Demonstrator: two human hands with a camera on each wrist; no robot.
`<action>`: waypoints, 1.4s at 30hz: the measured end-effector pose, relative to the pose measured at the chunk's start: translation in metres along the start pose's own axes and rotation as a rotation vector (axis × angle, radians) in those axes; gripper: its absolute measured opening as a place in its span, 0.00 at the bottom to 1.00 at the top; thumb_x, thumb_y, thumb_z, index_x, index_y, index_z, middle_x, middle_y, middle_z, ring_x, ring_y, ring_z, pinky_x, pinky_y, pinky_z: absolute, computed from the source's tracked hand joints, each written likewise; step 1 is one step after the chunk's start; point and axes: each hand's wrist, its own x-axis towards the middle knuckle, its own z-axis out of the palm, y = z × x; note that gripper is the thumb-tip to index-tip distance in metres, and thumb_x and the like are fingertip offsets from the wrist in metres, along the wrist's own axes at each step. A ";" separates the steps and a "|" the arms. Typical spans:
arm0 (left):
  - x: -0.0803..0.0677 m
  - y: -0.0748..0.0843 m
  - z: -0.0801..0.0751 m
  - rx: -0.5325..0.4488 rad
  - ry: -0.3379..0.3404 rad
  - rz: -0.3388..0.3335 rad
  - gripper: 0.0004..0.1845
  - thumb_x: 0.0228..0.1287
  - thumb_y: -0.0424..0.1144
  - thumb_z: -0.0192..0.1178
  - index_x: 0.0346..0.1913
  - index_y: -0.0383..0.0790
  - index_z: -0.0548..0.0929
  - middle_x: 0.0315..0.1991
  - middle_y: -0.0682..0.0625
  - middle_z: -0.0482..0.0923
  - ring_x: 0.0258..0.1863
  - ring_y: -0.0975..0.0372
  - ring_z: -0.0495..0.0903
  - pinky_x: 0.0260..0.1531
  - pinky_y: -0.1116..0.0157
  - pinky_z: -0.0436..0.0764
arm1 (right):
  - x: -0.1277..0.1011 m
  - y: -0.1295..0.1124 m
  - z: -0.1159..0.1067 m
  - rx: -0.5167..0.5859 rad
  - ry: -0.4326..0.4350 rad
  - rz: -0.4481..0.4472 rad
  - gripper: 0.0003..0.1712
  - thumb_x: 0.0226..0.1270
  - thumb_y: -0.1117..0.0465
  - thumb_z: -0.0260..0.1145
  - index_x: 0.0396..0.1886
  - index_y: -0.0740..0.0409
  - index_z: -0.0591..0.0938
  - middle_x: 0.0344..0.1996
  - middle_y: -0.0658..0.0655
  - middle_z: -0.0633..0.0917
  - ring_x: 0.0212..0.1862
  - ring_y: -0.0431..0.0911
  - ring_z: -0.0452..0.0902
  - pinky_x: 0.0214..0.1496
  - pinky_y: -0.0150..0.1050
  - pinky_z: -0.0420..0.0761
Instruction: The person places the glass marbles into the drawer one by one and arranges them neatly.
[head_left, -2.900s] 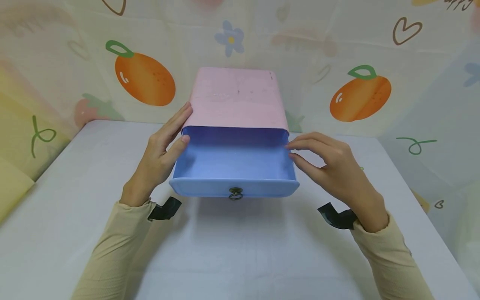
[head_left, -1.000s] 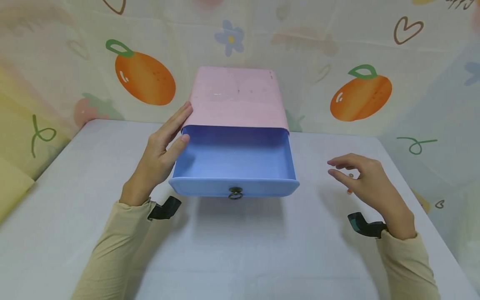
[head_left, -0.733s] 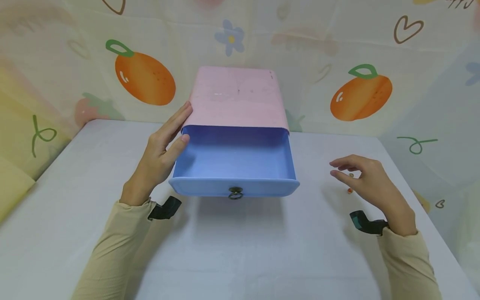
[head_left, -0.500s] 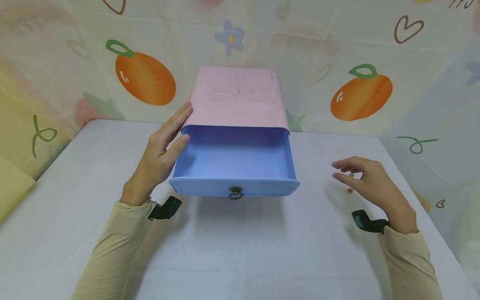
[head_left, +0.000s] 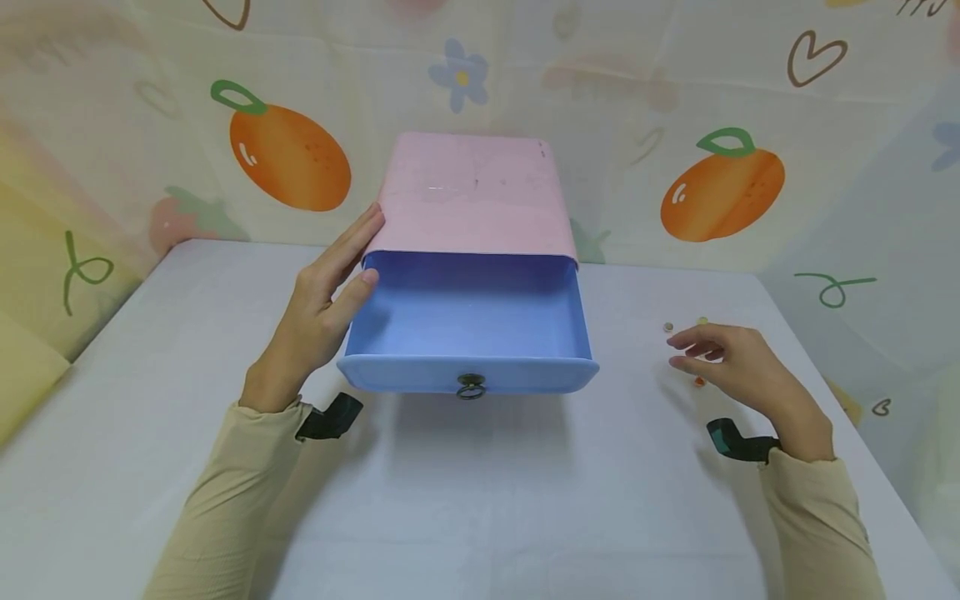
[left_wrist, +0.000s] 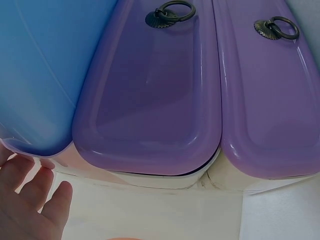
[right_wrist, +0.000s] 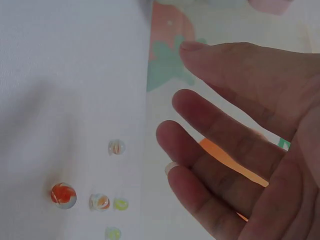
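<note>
A pink cabinet (head_left: 471, 196) stands at the back of the table with its blue top drawer (head_left: 420, 372) pulled out and nothing inside it. A brass ring handle (head_left: 472, 386) hangs on the drawer's front. My left hand (head_left: 341, 267) rests flat against the cabinet's left side, thumb on the drawer's wall. My right hand (head_left: 708, 350) hovers with relaxed fingers just above several small glass marbles (head_left: 699, 382) on the table at the right, holding nothing. In the right wrist view an orange marble (right_wrist: 63, 195) lies beside paler ones (right_wrist: 116, 147), left of my right hand (right_wrist: 235, 165).
The left wrist view shows two shut purple drawers (left_wrist: 150, 100) with ring handles (left_wrist: 170, 12) below the blue one (left_wrist: 40, 65). A fruit-patterned backdrop (head_left: 720, 192) closes in the white table (head_left: 480, 500) behind and at both sides.
My right hand left the drawer's right edge, moved right and sank toward the marbles. The left hand and the drawer have not moved.
</note>
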 end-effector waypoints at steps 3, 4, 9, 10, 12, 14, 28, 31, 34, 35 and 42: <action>0.000 0.000 0.000 -0.003 0.002 -0.004 0.29 0.71 0.31 0.48 0.74 0.43 0.65 0.77 0.53 0.61 0.76 0.62 0.61 0.74 0.70 0.62 | 0.000 0.002 0.000 0.011 -0.028 0.028 0.17 0.64 0.58 0.71 0.50 0.63 0.85 0.45 0.63 0.87 0.43 0.54 0.84 0.39 0.25 0.79; 0.000 0.000 0.000 0.000 0.001 -0.004 0.29 0.71 0.31 0.48 0.74 0.43 0.65 0.77 0.53 0.61 0.76 0.62 0.61 0.74 0.70 0.63 | 0.000 0.003 0.000 0.014 -0.034 0.034 0.18 0.64 0.58 0.71 0.50 0.63 0.85 0.44 0.63 0.87 0.42 0.53 0.84 0.38 0.26 0.80; 0.000 0.000 0.000 0.003 0.004 -0.005 0.29 0.71 0.31 0.48 0.74 0.43 0.66 0.77 0.52 0.61 0.76 0.61 0.61 0.74 0.70 0.63 | 0.001 0.008 0.002 0.036 -0.056 0.061 0.18 0.63 0.59 0.71 0.49 0.64 0.85 0.41 0.63 0.88 0.36 0.48 0.85 0.33 0.28 0.81; 0.000 0.000 0.000 0.003 0.003 -0.005 0.29 0.71 0.31 0.48 0.74 0.43 0.66 0.77 0.53 0.61 0.76 0.62 0.61 0.74 0.70 0.63 | 0.001 0.009 0.003 0.035 -0.058 0.063 0.17 0.63 0.59 0.71 0.48 0.64 0.85 0.41 0.64 0.88 0.36 0.49 0.85 0.34 0.28 0.81; 0.000 0.001 0.000 -0.001 0.005 -0.004 0.29 0.71 0.30 0.48 0.74 0.43 0.66 0.76 0.53 0.61 0.76 0.62 0.61 0.74 0.70 0.63 | 0.001 0.011 0.003 0.031 -0.067 0.070 0.18 0.62 0.59 0.71 0.48 0.64 0.86 0.41 0.64 0.88 0.37 0.49 0.85 0.34 0.28 0.81; -0.001 0.001 0.000 -0.001 0.004 -0.003 0.29 0.71 0.30 0.48 0.74 0.42 0.65 0.77 0.53 0.61 0.76 0.61 0.61 0.74 0.70 0.63 | 0.002 0.013 0.003 0.024 -0.077 0.076 0.18 0.62 0.58 0.72 0.48 0.64 0.86 0.41 0.64 0.88 0.39 0.52 0.85 0.36 0.29 0.81; 0.000 0.000 0.001 0.007 0.000 -0.006 0.29 0.72 0.33 0.48 0.75 0.43 0.64 0.77 0.52 0.60 0.76 0.62 0.60 0.74 0.69 0.62 | 0.000 0.032 0.006 0.030 -0.154 0.158 0.19 0.61 0.57 0.72 0.49 0.63 0.85 0.51 0.70 0.83 0.49 0.61 0.82 0.46 0.53 0.85; 0.000 0.000 0.001 0.006 -0.001 -0.005 0.29 0.72 0.33 0.48 0.75 0.43 0.65 0.77 0.52 0.60 0.76 0.61 0.60 0.74 0.69 0.62 | 0.000 0.034 0.006 0.031 -0.170 0.177 0.20 0.60 0.58 0.73 0.50 0.63 0.85 0.51 0.70 0.83 0.50 0.62 0.81 0.47 0.53 0.85; 0.000 0.001 0.001 0.006 0.000 -0.006 0.28 0.72 0.33 0.48 0.75 0.43 0.65 0.77 0.51 0.61 0.76 0.62 0.60 0.74 0.70 0.62 | 0.000 0.035 0.007 0.041 -0.197 0.202 0.20 0.61 0.60 0.72 0.52 0.64 0.84 0.50 0.69 0.83 0.50 0.61 0.80 0.49 0.54 0.85; 0.000 0.001 0.001 0.007 0.000 -0.007 0.28 0.73 0.33 0.48 0.75 0.43 0.65 0.77 0.51 0.61 0.76 0.62 0.60 0.74 0.70 0.62 | 0.000 0.036 0.007 0.044 -0.206 0.209 0.21 0.61 0.60 0.72 0.52 0.64 0.84 0.50 0.69 0.83 0.50 0.60 0.80 0.50 0.54 0.85; 0.000 0.002 0.000 0.010 0.001 -0.011 0.28 0.73 0.33 0.48 0.75 0.43 0.65 0.77 0.52 0.61 0.76 0.62 0.61 0.74 0.70 0.62 | -0.001 0.041 0.007 0.052 -0.229 0.206 0.19 0.60 0.65 0.71 0.51 0.67 0.84 0.51 0.71 0.82 0.49 0.60 0.81 0.48 0.49 0.86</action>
